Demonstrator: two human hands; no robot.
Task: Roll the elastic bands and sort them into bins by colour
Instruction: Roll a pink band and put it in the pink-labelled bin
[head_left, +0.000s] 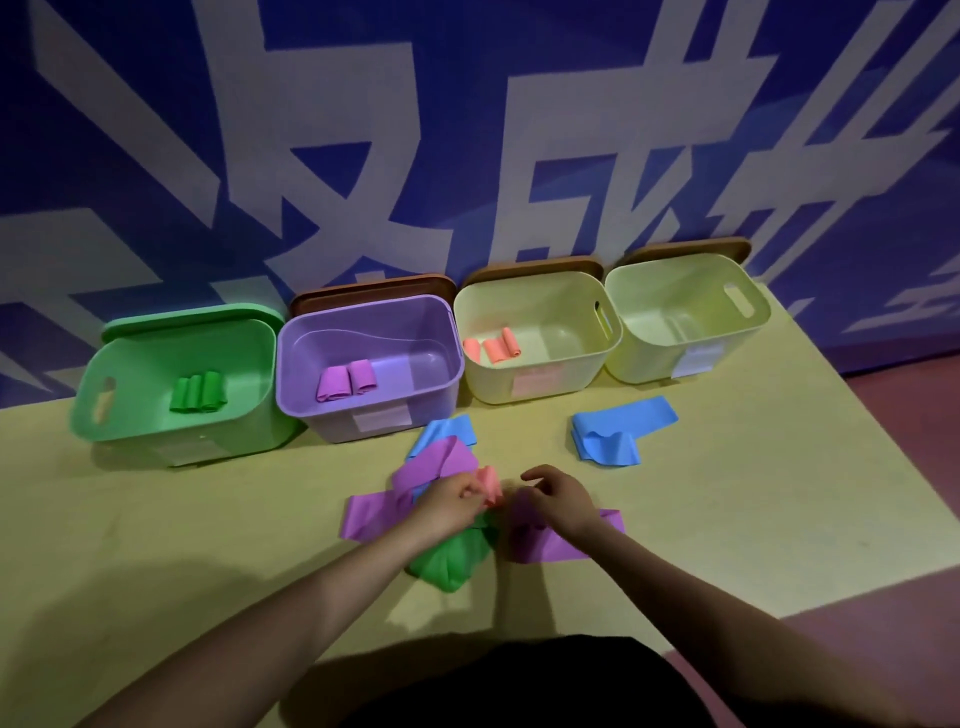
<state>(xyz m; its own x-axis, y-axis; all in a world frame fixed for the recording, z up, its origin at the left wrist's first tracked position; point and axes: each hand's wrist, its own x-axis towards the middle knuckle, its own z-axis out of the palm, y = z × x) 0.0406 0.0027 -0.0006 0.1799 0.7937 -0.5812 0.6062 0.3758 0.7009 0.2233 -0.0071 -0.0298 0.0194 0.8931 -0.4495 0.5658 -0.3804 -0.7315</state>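
A pale yellow-green tabletop fills the foreground, set against a blue wall painted with large white characters. Reddish floor shows at right; brown boards, possibly lids, lean behind.

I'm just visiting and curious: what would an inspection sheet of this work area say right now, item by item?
Surface: yellow-green table, set against the wall.
Job's things: green bin holds green rolls; purple bin holds purple rolls; third bin holds salmon rolls; fourth bin shows no bands.
Loose bands: blue band lies apart; purple bands, a green band and another blue band are piled under the hands.
Clutter: nothing seen.
Grippers: left hand pinches a salmon roll; right hand hovers beside it, fingers curled, holding nothing clearly.
Cables: nothing seen.
Surroundings: blue wall with large white lettering; reddish floor.
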